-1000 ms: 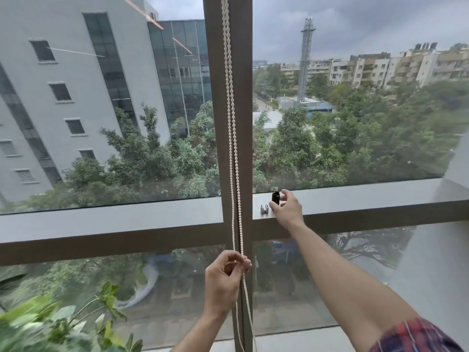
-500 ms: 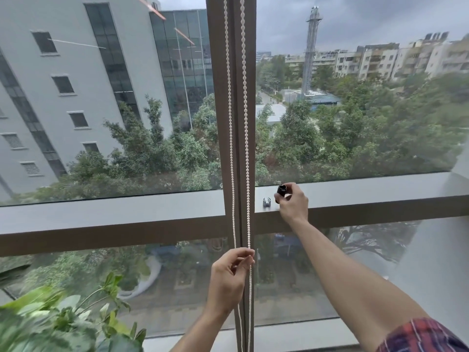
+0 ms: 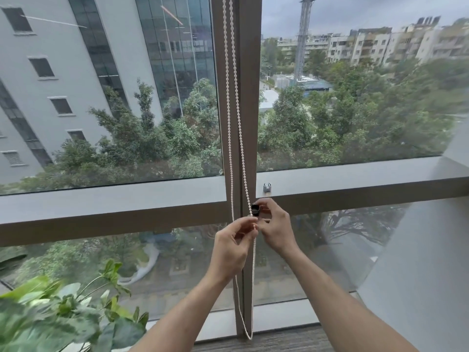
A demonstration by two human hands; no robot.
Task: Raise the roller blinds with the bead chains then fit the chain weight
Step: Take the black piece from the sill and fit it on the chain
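Note:
A white bead chain point(image 3: 234, 102) hangs in two strands down the brown window mullion point(image 3: 250, 97) and loops near the floor. My left hand point(image 3: 232, 246) pinches the right strand between thumb and fingers just below the horizontal rail. My right hand point(image 3: 275, 226) holds a small black chain weight point(image 3: 254, 209) against that same strand, right above my left fingers. The blind itself is out of view above.
A small silver clip point(image 3: 267, 187) stands on the grey window rail point(image 3: 355, 181) right of the mullion. A leafy green plant point(image 3: 58, 313) fills the lower left. A pale wall point(image 3: 426, 262) rises at the right. Grey carpet lies by the glass.
My right hand lifted the black weight off the rail and brought it down left to the chain. My left hand kept hold of the chain. The silver clip stayed on the rail.

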